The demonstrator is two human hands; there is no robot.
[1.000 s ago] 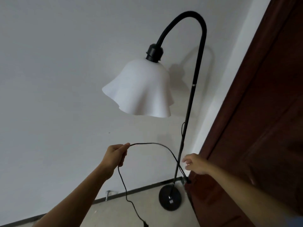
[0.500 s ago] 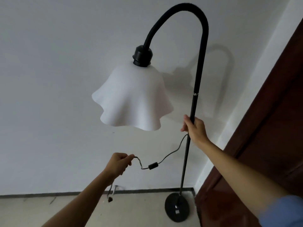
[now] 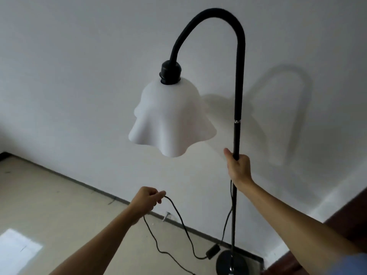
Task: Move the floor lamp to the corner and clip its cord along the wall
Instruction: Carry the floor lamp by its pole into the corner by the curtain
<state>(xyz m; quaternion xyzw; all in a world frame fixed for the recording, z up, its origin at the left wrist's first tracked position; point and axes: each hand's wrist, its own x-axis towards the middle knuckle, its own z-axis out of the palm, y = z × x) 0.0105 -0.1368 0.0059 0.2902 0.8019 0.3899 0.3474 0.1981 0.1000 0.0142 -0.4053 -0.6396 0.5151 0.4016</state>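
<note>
Our left grip (image 3: 148,199) is closed in a fist on the black cord (image 3: 179,219), pinching it between thumb and forefinger so that it drapes down on both sides. Our right grip (image 3: 237,167) is wrapped fully around the floor lamp's pole (image 3: 236,135), thumb pointing up, just below the silver joint. Nearest us, we note the round black base (image 3: 224,262) resting on the floor (image 3: 49,205), beside the dark skirting. An inline switch (image 3: 212,251) lies on the cord just left of the base. Above the hands, we record the white ruffled shade (image 3: 170,120) hanging from the curved gooseneck (image 3: 208,14). Behind it stands the white wall (image 3: 79,66), bearing the lamp's shadow. A dark wooden panel (image 3: 349,211) occupies the lower right.
</note>
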